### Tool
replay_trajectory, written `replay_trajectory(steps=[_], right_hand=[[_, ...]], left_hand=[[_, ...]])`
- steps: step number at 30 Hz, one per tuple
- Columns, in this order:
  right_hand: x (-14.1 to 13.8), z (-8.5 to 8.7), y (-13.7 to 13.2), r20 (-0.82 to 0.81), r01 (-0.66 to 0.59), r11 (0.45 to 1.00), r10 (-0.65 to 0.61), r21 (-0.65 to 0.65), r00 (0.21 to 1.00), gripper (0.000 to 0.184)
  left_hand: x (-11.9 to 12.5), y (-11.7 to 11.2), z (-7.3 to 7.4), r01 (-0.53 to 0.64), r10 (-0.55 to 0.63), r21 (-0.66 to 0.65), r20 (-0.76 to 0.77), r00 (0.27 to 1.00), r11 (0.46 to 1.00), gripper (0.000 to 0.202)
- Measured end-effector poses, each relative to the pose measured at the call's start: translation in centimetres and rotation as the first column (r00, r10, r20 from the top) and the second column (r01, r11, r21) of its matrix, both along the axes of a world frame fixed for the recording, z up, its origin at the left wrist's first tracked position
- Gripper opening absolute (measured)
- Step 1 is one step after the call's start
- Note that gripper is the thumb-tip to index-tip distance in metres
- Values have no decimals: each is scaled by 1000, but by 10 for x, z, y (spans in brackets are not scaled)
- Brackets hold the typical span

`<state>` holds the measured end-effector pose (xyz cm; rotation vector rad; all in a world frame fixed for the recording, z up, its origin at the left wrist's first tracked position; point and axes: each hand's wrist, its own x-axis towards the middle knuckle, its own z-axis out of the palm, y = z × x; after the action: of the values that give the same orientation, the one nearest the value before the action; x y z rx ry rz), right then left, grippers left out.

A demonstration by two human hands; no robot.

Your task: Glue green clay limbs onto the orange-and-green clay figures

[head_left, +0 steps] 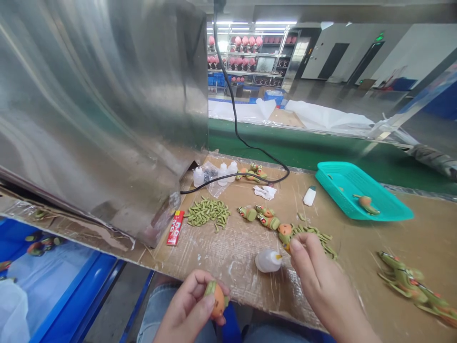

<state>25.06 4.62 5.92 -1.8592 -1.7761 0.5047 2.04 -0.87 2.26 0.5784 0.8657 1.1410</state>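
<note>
- One orange-and-green figure (218, 305) is pinched between thumb and curled fingers of the left hand (189, 305), near the front edge of the cardboard-covered table (228, 252).
- Light, stiff, smooth handling is suggested; it is best gripped around its rounded body.
- Fingertips of the right hand (317, 274) are drawn together; whether anything is pinched cannot be told.
- Slim, curved green pieces (209, 213) are heaped beyond.
</note>
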Motion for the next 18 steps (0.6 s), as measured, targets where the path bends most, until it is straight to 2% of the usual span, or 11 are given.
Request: replay_trajectory(steps=[3, 5, 7, 9, 12, 16, 18], right_hand=[[3, -15, 16, -108, -59, 998, 60, 17, 992, 35], [3, -21, 21, -180, -77, 994, 89, 72, 980, 35], [2, -24, 19, -242, -26, 987, 64, 157, 968, 35], [1, -28, 9, -310, 80, 968, -3, 239, 951, 35], [-3, -43, -11, -395, 150, 949, -30, 278, 918, 33], [-13, -71, -20, -404, 12, 977, 76, 212, 912, 38], [-18, -76, -19, -394, -55, 981, 126, 186, 911, 36]], left_hand=[[0, -1, -3, -21, 22, -17, 10, 1000, 1000, 24], [1, 0, -3, -36, 39, -54, 41, 998, 998, 26], [1, 1, -1, -53, 61, -104, 79, 995, 993, 29], [1, 2, 2, -82, 96, -149, 92, 991, 985, 30], [2, 5, 6, -117, 134, -185, 84, 987, 976, 34], [4, 5, 6, -89, 100, -149, 69, 993, 985, 46], [5, 4, 5, -72, 77, -87, 63, 995, 994, 46]])
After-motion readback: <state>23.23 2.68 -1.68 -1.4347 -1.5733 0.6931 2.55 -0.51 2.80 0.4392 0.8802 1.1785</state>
